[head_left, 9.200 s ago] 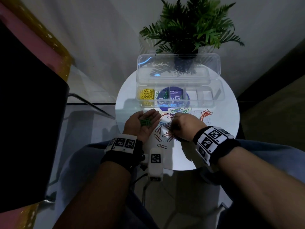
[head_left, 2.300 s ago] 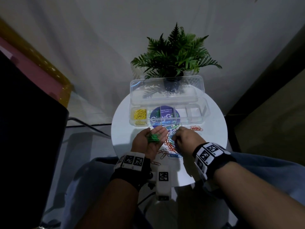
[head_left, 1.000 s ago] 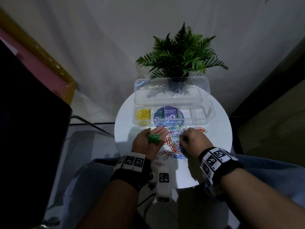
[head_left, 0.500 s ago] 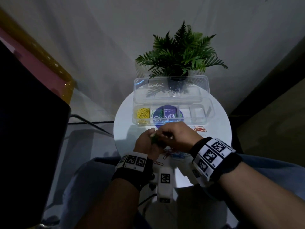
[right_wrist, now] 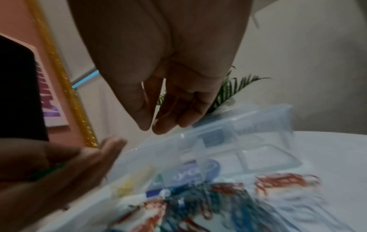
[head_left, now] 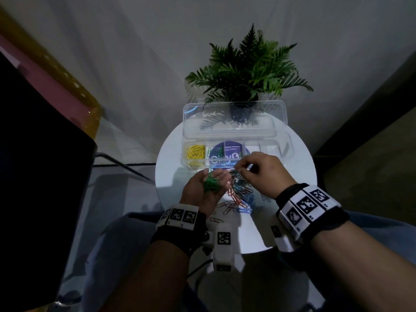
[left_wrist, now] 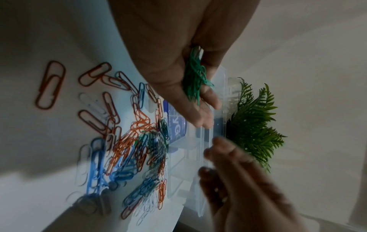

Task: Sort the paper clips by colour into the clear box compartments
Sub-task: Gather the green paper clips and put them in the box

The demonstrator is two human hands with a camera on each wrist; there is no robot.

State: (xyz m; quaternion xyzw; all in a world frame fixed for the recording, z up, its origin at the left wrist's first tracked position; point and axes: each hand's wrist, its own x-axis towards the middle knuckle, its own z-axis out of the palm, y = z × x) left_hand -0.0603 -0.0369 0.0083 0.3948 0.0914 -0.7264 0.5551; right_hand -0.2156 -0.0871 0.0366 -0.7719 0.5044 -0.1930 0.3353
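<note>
Green paper clips [head_left: 211, 185] bunched in the cupped palm of the left hand [head_left: 202, 192], palm up, fingers loosely curved around the bundle; same tangle seen in the left wrist view [left_wrist: 195, 78] lying against the palm and fingers. Left hand held just above the table [head_left: 171, 176], beside the near wall of the clear box [head_left: 281, 152].

Right hand [head_left: 263, 174] raised over the loose pile [head_left: 240, 194], thumb and fingertips drawn together near the box's front edge; whether a clip sits in that pinch cannot be told, the wrist view being blurred and showing only a narrow gap between thumb and fingers [right_wrist: 164, 125].

Loose pile spread on the table between the two hands and toward the body: orange, blue, white and a few green clips tangled together, several orange ones lying apart at the near edge.

Clear box open, lid tilted up at the back. Yellow clips [head_left: 195, 152] heaped in the leftmost compartment; a couple of green clips [head_left: 219, 152] in the next compartment. Blue round label showing through the box floor.

Fern [head_left: 247, 70] just behind the box.
</note>
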